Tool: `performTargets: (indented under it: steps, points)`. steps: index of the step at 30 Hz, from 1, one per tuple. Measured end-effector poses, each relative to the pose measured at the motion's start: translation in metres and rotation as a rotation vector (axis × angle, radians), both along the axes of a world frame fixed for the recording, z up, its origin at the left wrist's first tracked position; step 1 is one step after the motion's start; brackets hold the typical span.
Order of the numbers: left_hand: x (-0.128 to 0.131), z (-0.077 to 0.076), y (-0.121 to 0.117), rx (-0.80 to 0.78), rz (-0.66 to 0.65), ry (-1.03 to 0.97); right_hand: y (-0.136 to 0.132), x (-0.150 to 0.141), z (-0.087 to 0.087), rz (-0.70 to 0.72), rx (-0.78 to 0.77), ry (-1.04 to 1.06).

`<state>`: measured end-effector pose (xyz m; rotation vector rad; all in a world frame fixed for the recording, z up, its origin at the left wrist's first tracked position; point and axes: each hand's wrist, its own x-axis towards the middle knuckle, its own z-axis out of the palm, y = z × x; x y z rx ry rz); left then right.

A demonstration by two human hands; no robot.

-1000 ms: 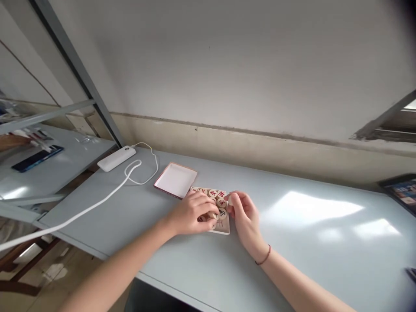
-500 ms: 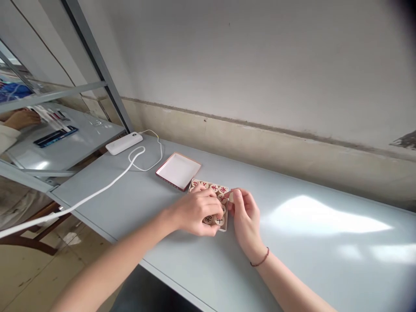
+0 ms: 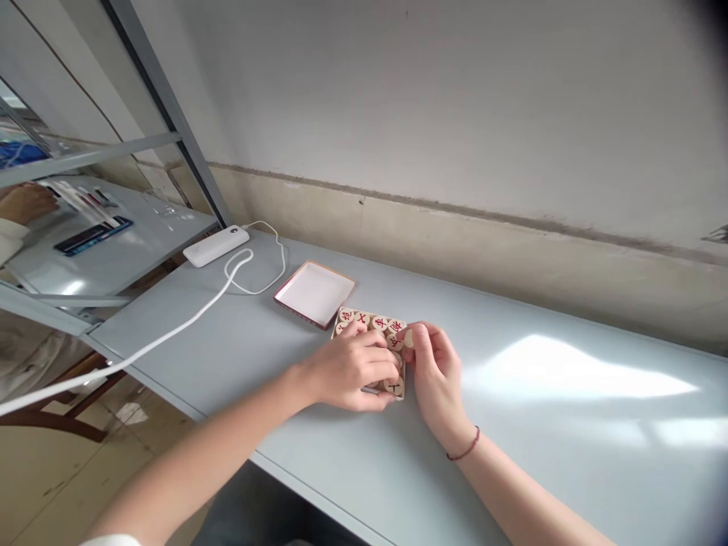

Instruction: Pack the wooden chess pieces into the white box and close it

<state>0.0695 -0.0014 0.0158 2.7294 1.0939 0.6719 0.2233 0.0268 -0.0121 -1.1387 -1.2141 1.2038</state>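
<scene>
A shallow square box (image 3: 404, 390) on the desk holds round wooden Chinese chess pieces in rows; those at the back, such as one piece (image 3: 380, 323), carry red characters. My left hand (image 3: 357, 373) lies over the box with its fingers apart and bent onto the pieces, hiding many of them. A piece with a black character (image 3: 393, 387) shows near its thumb. At the box's right edge, my right hand (image 3: 439, 371) pinches a pale chess piece (image 3: 409, 339) between thumb and fingers, tilted on edge. A red bracelet (image 3: 465, 447) circles the right wrist.
Behind the box lies an upturned white-lined lid (image 3: 315, 293). A white power bank (image 3: 216, 246) with a white cable (image 3: 187, 324) is at the desk's left. The wall (image 3: 455, 235) borders the back. Beyond a metal frame, another person's hand (image 3: 28, 203) rests at a neighbouring desk.
The view has shifted slightly. My left hand covers more of the black-character pieces at the box's front. My right hand still pinches its piece by the box's right edge.
</scene>
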Motion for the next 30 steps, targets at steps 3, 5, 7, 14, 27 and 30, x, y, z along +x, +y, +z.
performTargets:
  steps: [3, 5, 7, 14, 27, 30]
  points:
    - [0.001, -0.001, 0.0, 0.011, -0.015, 0.022, 0.0, 0.001, -0.001, -0.002, 0.013, -0.016]
    - [0.001, -0.002, -0.001, 0.012, -0.024, 0.038, 0.0, 0.001, -0.002, 0.001, 0.015, -0.03]
    - [0.0, -0.002, -0.001, 0.019, -0.027, 0.052, 0.0, 0.002, -0.002, 0.002, 0.014, -0.033]
    - [-0.002, -0.003, -0.003, 0.06, -0.03, 0.146, 0.0, 0.001, -0.003, -0.043, 0.056, 0.004]
    - [-0.014, -0.005, -0.003, 0.165, 0.035, -0.016, -0.002, 0.001, -0.001, -0.021, 0.07, 0.036]
    - [-0.016, -0.006, -0.003, 0.187, 0.062, -0.081, -0.004, 0.001, -0.001, -0.019, 0.094, 0.033]
